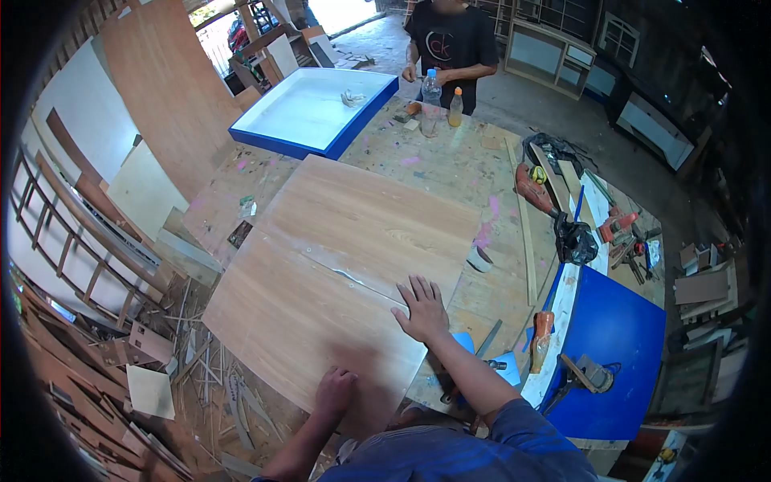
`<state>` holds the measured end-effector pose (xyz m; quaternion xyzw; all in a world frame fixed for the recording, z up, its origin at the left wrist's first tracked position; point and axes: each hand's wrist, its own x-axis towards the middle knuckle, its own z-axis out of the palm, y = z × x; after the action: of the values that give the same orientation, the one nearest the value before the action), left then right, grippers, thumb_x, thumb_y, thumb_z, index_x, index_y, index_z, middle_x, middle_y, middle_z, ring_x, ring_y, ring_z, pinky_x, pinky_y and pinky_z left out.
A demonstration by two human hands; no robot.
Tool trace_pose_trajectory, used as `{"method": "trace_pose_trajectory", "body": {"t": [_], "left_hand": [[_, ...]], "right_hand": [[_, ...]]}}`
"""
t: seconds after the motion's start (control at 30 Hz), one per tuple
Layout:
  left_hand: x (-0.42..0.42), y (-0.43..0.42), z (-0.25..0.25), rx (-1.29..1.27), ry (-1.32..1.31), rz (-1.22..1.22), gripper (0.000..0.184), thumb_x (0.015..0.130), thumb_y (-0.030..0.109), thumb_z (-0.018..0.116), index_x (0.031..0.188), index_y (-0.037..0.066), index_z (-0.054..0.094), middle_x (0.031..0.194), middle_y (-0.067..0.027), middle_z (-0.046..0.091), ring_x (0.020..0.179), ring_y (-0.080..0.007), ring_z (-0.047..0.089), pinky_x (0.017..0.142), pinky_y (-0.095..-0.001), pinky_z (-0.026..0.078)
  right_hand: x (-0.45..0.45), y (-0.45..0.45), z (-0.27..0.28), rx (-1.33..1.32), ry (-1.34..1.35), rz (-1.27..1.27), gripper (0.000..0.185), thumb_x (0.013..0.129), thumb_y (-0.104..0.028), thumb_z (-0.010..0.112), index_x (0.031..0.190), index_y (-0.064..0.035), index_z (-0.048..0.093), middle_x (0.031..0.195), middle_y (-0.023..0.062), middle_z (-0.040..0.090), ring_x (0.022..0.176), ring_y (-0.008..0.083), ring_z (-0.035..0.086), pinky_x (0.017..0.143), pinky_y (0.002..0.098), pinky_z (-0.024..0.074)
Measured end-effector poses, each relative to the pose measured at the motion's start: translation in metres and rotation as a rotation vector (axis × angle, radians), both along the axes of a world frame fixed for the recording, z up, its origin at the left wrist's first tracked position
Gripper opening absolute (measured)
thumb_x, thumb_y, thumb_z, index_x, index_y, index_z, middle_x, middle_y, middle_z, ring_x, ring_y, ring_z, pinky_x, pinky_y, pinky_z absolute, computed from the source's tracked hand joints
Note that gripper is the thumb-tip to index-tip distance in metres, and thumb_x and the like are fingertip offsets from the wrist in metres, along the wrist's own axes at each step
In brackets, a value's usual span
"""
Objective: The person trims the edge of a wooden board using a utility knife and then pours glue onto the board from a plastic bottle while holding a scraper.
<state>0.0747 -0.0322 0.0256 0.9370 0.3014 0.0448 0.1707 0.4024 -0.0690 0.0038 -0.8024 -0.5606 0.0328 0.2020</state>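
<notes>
Across the bench (466,165) lie two wood-grain panels, the far panel (377,201) and the near panel (305,301), meeting along a seam (353,279) with a bright sliver mid-length; whether that is a gap or a lifted edge, I cannot tell. At the seam's right end, the right hand (424,313) lies palm down, fingers spread wide, gripping nothing. The left hand (336,391) is at the near panel, its fingers loosely curled; their undersides are hidden, so I cannot tell whether they hold anything.

Good handling here, I judge, means a flat right palm with pressure shared across the seam, the left hand steadying the near panel, and no sideways push that might widen the sliver. Fingers are best kept out of the seam, where a thin edge could pinch or chip.

Beyond the panels, a person's black shirt (451,48) bears letters that seem to read "CK". The large bottle (430,100) and small bottle (456,110) show no legible label.
</notes>
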Motion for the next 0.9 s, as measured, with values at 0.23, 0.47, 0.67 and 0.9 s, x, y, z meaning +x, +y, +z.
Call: {"method": "trace_pose_trajectory", "body": {"t": [0.23,0.47,0.67,0.9], "left_hand": [[-0.002,0.018,-0.009,-0.009,0.085,-0.084,0.012,0.091,0.020,0.073,0.091,0.010,0.078,0.100,-0.0117,0.075,0.100,-0.0339,0.072,0.091,-0.0495,0.060],[-0.005,0.018,-0.018,0.021,0.065,-0.123,0.013,0.094,0.022,0.072,0.086,0.010,0.074,0.100,-0.0103,0.074,0.102,-0.0343,0.072,0.085,-0.0493,0.062],[-0.007,0.013,0.001,-0.102,-0.075,0.001,0.015,0.094,0.023,0.073,0.090,0.011,0.078,0.097,-0.0105,0.075,0.100,-0.0338,0.073,0.088,-0.0470,0.062],[0.010,0.022,0.001,0.044,0.237,-0.132,0.016,0.091,0.022,0.074,0.085,0.007,0.078,0.096,-0.0134,0.076,0.101,-0.0340,0.074,0.092,-0.0463,0.061]], "right_hand": [[-0.001,0.001,-0.004,0.031,-0.017,-0.008,0.072,0.105,-0.059,0.057,0.164,-0.0161,0.052,0.174,0.0219,0.039,0.165,0.0377,0.029,0.135,0.0569,0.0178],[-0.001,0.003,-0.005,0.006,-0.011,-0.016,0.073,0.106,-0.059,0.055,0.165,-0.0162,0.050,0.173,0.0216,0.041,0.165,0.0369,0.029,0.136,0.0568,0.0166],[-0.001,0.002,-0.001,-0.008,0.016,-0.014,0.074,0.106,-0.058,0.055,0.166,-0.0155,0.049,0.174,0.0212,0.040,0.165,0.0364,0.029,0.136,0.0563,0.0154],[-0.001,0.001,-0.008,0.060,-0.022,-0.020,0.072,0.105,-0.058,0.058,0.162,-0.0152,0.054,0.172,0.0214,0.043,0.164,0.0373,0.031,0.135,0.0565,0.0187]]}}
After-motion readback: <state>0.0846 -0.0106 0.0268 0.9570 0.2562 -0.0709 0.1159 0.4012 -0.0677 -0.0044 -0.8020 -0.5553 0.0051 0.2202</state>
